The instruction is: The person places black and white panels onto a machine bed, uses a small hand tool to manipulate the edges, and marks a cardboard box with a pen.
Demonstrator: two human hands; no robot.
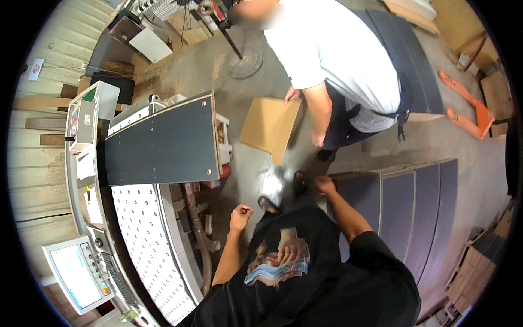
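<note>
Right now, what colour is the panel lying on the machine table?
Dark blue-grey panel with a pale wood edge; head view.

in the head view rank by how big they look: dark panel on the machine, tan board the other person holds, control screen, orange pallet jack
1. dark panel
2. tan board
3. control screen and orange pallet jack: look alike, and fisheye bending near the rim makes ranking unsure.

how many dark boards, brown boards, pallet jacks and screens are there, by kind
dark boards: 2, one on the machine table, one stack by the right hand
brown boards: 1, held by the other person
orange pallet jacks: 1
control screens: 1
total: 5
</note>
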